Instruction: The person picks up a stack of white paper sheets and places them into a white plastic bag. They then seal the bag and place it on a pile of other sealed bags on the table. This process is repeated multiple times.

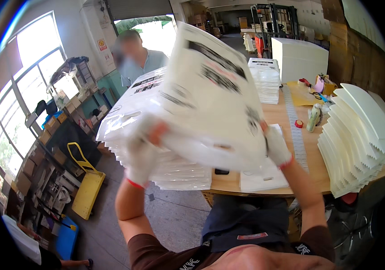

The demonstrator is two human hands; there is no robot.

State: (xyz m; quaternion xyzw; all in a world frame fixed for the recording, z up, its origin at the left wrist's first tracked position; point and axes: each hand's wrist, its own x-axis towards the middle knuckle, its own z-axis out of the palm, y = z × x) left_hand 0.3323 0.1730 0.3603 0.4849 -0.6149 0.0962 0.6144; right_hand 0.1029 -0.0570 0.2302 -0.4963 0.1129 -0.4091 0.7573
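"Wooden surface [321, 173], workshop floor [174, 225] around it. What are the hands doing?"

"Both wear white gloves. On the right hand [277, 146], the fingers [264, 128] are closed on the right edge of a bag [215, 90]. The left hand [143, 148] is blurred, but its fingers grip the lower left edge."

"So where's the bag?"

"Up in the air, tilted, white with black print and a handle slot near its lower edge."

"And close to it?"

"Left of it, a tall stack [181, 175] of clear-wrapped bags. Below, a white sheet [264, 180] lies flat, with a phone-like black thing [221, 171] just beside it."

"Right side?"

"A pale strip [297, 148] runs along the surface. Near it are a red roll [298, 123] and a bottle [312, 118], then a fanned pile [359, 139] of white pads."

"Further off?"

"A smaller stack [264, 83], a big white block [299, 60] and a forklift [273, 27]. Another person [140, 60] is beyond the tall stack, and a yellow trolley [87, 191] is on the floor at left."
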